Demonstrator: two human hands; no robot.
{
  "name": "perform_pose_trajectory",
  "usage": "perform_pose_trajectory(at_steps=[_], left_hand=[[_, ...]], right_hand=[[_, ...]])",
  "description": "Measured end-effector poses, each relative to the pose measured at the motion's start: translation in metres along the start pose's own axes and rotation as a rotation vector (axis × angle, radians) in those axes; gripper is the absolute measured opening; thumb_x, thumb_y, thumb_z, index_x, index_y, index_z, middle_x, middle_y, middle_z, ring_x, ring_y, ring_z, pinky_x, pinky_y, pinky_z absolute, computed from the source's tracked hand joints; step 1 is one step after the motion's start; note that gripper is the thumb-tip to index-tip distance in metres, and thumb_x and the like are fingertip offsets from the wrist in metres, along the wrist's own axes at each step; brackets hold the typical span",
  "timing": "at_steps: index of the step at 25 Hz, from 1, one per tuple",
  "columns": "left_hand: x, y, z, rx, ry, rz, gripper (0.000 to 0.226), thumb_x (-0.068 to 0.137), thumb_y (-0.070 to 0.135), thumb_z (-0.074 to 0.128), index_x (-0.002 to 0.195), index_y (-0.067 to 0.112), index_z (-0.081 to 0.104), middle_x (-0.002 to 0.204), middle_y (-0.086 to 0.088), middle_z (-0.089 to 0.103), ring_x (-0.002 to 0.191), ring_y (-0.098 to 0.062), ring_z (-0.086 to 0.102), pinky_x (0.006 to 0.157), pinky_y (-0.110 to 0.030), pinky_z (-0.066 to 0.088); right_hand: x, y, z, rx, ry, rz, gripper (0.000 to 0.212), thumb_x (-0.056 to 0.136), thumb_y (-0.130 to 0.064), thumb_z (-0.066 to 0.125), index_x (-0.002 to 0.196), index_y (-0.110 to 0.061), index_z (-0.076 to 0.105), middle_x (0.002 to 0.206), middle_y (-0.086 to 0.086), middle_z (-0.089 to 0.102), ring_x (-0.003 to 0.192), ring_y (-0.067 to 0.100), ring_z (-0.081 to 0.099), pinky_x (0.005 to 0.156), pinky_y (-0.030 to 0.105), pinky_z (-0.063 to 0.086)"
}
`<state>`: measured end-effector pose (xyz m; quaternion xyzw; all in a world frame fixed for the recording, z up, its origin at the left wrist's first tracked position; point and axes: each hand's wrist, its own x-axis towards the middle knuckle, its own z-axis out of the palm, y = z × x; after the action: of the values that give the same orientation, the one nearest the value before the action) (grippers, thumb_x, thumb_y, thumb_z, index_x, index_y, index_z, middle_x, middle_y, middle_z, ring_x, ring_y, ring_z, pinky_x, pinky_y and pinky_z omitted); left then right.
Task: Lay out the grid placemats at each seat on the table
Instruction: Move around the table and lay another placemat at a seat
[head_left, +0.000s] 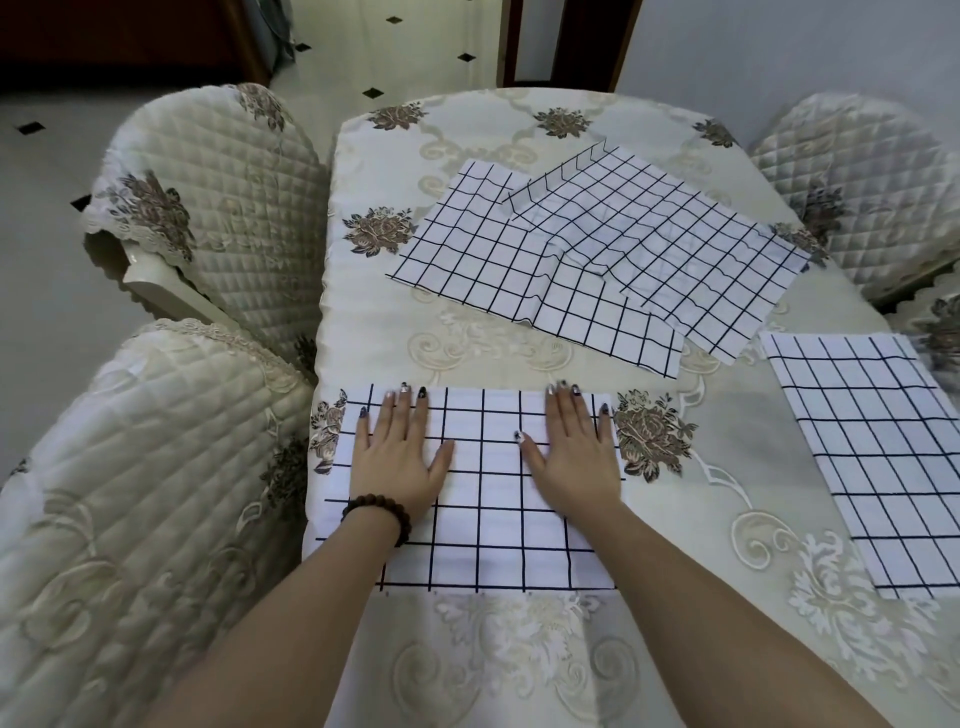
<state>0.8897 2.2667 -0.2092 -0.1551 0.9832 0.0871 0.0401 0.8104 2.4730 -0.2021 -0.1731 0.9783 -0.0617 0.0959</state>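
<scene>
Head view: both hands' fingers straight, flat on grid placemat, floral-clothed table, tiled floor.

home dining room, clothed table; quilted chairs

The placemat under my palms is white with a dark navy grid, as are the overlapping placemats farther out and the one at the right. The tablecloth is cream with pale scrollwork and brown roses. The chair covers are quilted ivory. My bracelet is dark brown beads.
</scene>
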Motion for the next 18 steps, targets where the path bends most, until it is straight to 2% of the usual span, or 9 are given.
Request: perform_pose_trajectory(at_steps=[5, 8, 10, 13, 15, 18], left_hand=[[-0.014, -0.025, -0.005, 0.004, 0.036, -0.097, 0.082, 0.084, 0.063, 0.005, 0.152, 0.018, 0.008, 0.160, -0.002, 0.008, 0.148, -0.018, 0.002, 0.118, -0.045, 0.003], [-0.017, -0.028, -0.008, 0.009, 0.018, -0.143, 0.083, 0.084, 0.063, 0.005, 0.151, 0.015, 0.004, 0.160, -0.006, 0.002, 0.148, -0.020, -0.003, 0.118, -0.046, -0.002], [-0.024, -0.017, -0.015, -0.041, 0.094, -0.157, 0.079, 0.087, 0.059, 0.011, 0.151, 0.012, 0.006, 0.160, -0.009, 0.000, 0.147, -0.023, -0.004, 0.116, -0.047, -0.005], [-0.050, 0.018, -0.017, -0.019, 0.198, -0.013, 0.066, 0.092, 0.043, 0.024, 0.148, 0.008, 0.025, 0.157, -0.013, 0.020, 0.146, -0.026, 0.015, 0.115, -0.047, 0.000], [-0.068, 0.035, -0.007, 0.004, 0.126, 0.046, 0.058, 0.090, 0.034, 0.029, 0.141, 0.007, 0.041, 0.150, -0.013, 0.037, 0.140, -0.028, 0.032, 0.113, -0.049, 0.011], [-0.080, 0.035, 0.007, -0.004, 0.003, -0.020, 0.056, 0.088, 0.032, 0.030, 0.136, 0.009, 0.048, 0.143, -0.011, 0.047, 0.134, -0.027, 0.043, 0.107, -0.047, 0.017]], right_hand=[[-0.011, 0.036, -0.004, -0.014, 0.018, 0.105, 0.074, 0.093, -0.059, 0.013, 0.151, -0.018, -0.007, 0.161, -0.001, -0.008, 0.148, 0.015, -0.008, 0.119, 0.048, -0.005], [-0.011, 0.038, -0.007, -0.043, -0.008, 0.126, 0.074, 0.094, -0.057, 0.014, 0.151, -0.015, -0.006, 0.161, 0.002, -0.008, 0.148, 0.017, -0.007, 0.118, 0.050, -0.005], [-0.015, 0.029, -0.011, -0.018, 0.021, 0.146, 0.073, 0.094, -0.055, 0.015, 0.151, -0.012, -0.003, 0.161, 0.005, -0.006, 0.148, 0.020, -0.005, 0.118, 0.050, -0.005], [-0.043, -0.017, -0.008, 0.065, 0.170, -0.020, 0.072, 0.092, -0.049, 0.021, 0.150, -0.007, 0.012, 0.160, 0.009, 0.008, 0.148, 0.022, 0.006, 0.117, 0.047, -0.004], [-0.070, -0.054, 0.009, 0.065, 0.151, -0.140, 0.066, 0.091, -0.042, 0.029, 0.148, -0.007, 0.026, 0.158, 0.008, 0.020, 0.146, 0.022, 0.018, 0.115, 0.047, 0.002], [-0.087, -0.074, 0.026, 0.037, 0.081, -0.138, 0.059, 0.090, -0.039, 0.034, 0.141, -0.009, 0.041, 0.151, 0.006, 0.038, 0.139, 0.020, 0.037, 0.111, 0.048, 0.012]])
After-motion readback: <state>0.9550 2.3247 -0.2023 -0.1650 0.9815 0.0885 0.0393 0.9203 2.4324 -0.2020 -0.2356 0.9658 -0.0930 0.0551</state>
